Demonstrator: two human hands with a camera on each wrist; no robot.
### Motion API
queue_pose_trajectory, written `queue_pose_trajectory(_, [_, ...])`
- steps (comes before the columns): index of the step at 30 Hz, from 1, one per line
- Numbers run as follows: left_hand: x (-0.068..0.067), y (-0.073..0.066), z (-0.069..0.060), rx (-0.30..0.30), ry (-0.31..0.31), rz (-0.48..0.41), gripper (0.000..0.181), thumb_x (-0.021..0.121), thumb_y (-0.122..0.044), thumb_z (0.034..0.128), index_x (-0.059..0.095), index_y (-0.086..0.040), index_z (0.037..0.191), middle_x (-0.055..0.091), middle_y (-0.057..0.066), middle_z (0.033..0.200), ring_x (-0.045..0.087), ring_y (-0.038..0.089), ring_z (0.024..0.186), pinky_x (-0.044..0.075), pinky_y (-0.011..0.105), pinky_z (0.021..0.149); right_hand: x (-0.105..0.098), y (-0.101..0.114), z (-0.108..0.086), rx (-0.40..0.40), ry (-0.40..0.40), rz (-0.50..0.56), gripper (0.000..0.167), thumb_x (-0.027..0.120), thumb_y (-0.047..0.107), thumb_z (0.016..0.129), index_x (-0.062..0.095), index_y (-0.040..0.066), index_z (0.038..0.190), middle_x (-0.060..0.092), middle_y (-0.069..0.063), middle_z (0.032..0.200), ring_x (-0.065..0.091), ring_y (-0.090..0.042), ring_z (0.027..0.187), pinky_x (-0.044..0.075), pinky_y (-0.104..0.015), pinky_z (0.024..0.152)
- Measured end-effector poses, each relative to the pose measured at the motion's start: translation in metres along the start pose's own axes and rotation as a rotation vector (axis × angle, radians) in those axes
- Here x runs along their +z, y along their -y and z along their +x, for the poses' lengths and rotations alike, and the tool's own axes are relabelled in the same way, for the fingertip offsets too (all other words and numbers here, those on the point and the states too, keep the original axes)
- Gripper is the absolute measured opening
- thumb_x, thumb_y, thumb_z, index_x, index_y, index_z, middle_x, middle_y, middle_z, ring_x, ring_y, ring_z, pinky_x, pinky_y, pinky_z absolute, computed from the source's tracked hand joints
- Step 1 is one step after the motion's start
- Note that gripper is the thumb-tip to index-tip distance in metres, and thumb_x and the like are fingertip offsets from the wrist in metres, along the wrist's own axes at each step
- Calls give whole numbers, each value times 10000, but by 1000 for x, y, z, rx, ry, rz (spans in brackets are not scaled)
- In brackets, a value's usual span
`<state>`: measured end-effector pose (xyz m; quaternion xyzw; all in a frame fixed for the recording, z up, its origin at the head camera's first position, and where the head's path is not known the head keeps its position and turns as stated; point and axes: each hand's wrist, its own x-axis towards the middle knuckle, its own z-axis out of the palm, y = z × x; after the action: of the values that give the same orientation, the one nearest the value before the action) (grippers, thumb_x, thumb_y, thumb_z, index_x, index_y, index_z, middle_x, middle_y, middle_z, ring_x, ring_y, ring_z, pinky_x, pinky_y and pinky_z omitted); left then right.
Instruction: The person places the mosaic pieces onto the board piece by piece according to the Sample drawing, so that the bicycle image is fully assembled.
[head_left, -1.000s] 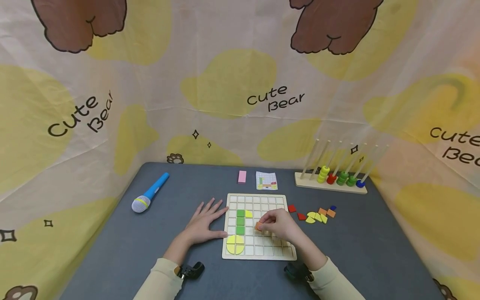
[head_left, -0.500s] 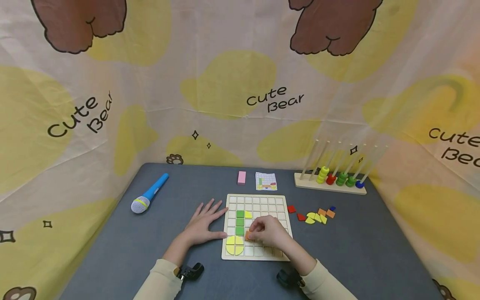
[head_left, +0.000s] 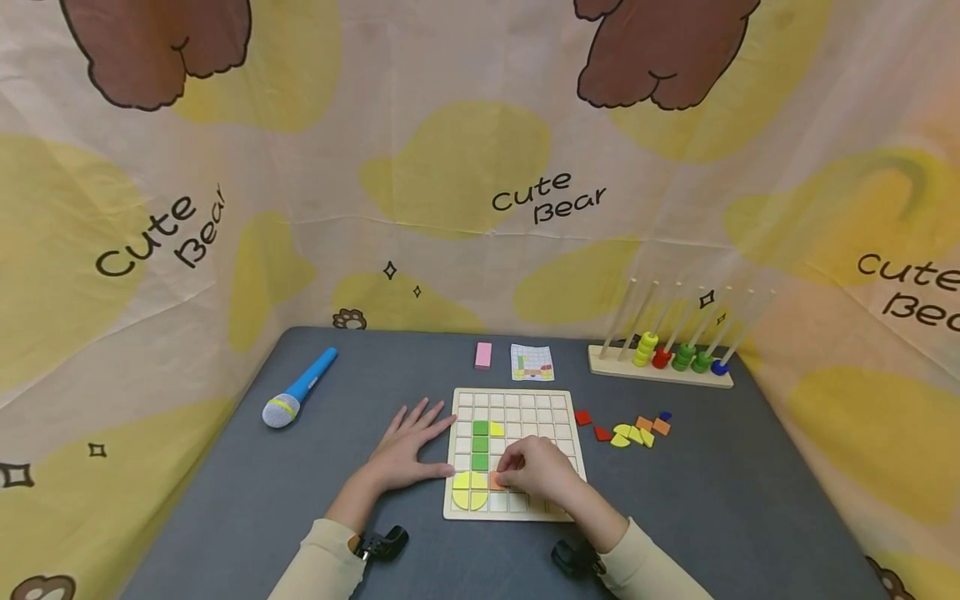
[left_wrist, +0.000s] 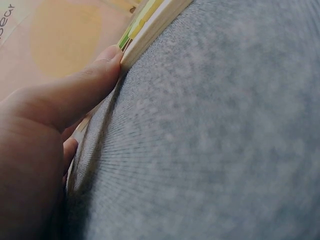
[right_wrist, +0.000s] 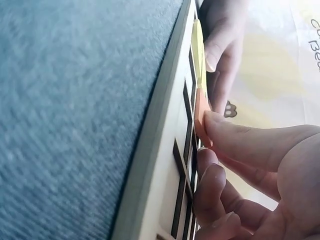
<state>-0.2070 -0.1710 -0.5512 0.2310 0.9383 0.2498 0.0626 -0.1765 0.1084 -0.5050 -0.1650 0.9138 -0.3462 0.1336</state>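
The right hand (head_left: pixel 542 473) pinches an orange square tile (head_left: pixel 495 481) on the gridded wooden board (head_left: pixel 525 401), just right of four yellow quarter-round tiles (head_left: pixel 470 490). In the right wrist view the thumb and a finger hold the orange tile (right_wrist: pixel 201 117) beside a yellow one (right_wrist: pixel 198 55). Higher on the board are a column of green squares (head_left: pixel 480 445) and one yellow piece (head_left: pixel 497 429). With fingers spread, the left hand (head_left: pixel 405 450) touches the board's left edge; in the left wrist view its thumb (left_wrist: pixel 102 70) rests against that edge.
Right of the board lie red tiles (head_left: pixel 583 417) and a loose group of yellow, orange and blue tiles (head_left: pixel 636 435). Behind are a pink block (head_left: pixel 483 356), a pattern card (head_left: pixel 532 363) and a pegged bead stand (head_left: pixel 660 371). A blue microphone (head_left: pixel 300 388) lies at the left.
The right hand has moved left and nearer the front edge with the orange tile, which now lies beside the yellow quarter-rounds. The left hand has stayed at the board's edge.
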Motion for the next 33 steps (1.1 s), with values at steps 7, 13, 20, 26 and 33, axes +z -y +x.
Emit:
queue_pose_trajectory(7, [0, 1, 0, -7, 3, -3, 899, 655, -700, 836, 327, -335, 1589, 187, -12, 1694, 42, 302, 1581, -7, 597, 1240, -1, -1, 2, -10, 2, -9, 138, 852, 243, 824, 728, 219, 767, 605, 102, 660, 529, -94, 629, 408, -253, 583])
queue_pose_trajectory(13, [-1, 0, 1, -5, 15, 7, 908, 639, -721, 831, 319, -341, 1591, 185, -23, 1692, 35, 288, 1583, -7, 583, 1245, -15, -5, 1, 1, -27, 51, 111, 821, 155, 843, 719, 161, 799, 610, 41, 703, 537, -130, 644, 431, -264, 566])
queue_pose_trajectory(20, [-2, -2, -1, -5, 11, -4, 906, 639, -724, 829, 345, -319, 1585, 210, 2, 1688, 51, 316, 1580, -4, 605, 1239, -44, -20, 0, 60, -127, 73, 91, 815, 123, 844, 731, 145, 819, 621, 23, 734, 545, -152, 679, 440, -279, 564])
queue_pose_trajectory(26, [0, 1, 0, -5, 16, 16, 916, 622, -745, 829, 328, -328, 1589, 199, -8, 1690, 49, 305, 1581, 1, 601, 1240, -68, -34, -2, 121, -185, 47, 68, 812, 131, 853, 749, 128, 878, 627, 13, 753, 545, -167, 716, 446, -289, 595])
queue_pose_trajectory(33, [0, 0, 0, -9, 18, 14, 916, 628, -738, 829, 323, -330, 1591, 198, -12, 1691, 45, 303, 1581, 1, 597, 1243, -88, -54, -9, 189, -239, 29, 133, 807, 155, 860, 759, 82, 961, 667, -19, 800, 559, -188, 749, 485, -286, 619])
